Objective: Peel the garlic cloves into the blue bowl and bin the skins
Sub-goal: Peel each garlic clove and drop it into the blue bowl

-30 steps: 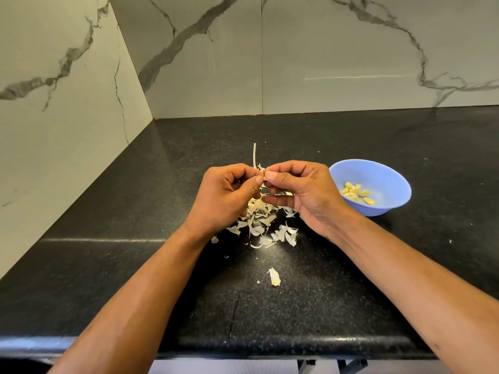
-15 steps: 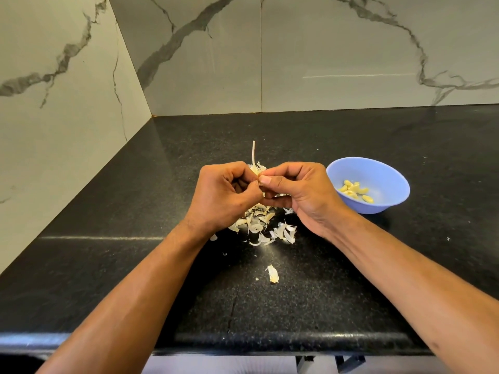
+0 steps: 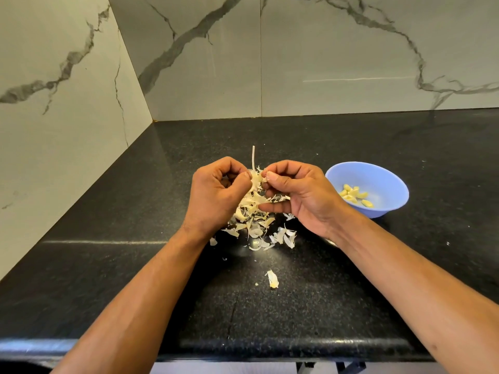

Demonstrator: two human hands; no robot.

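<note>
Papery garlic bulb stem upright | left hand, right hand both pinching it

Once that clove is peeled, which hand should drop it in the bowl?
Probably the right hand: the blue bowl sits just beside it, while the left hand is farther away.

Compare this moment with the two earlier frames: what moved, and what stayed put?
The left hand and right hand have drawn slightly apart, baring more of the garlic piece both pinch. The skins, the blue bowl and its peeled cloves are unchanged.
</note>
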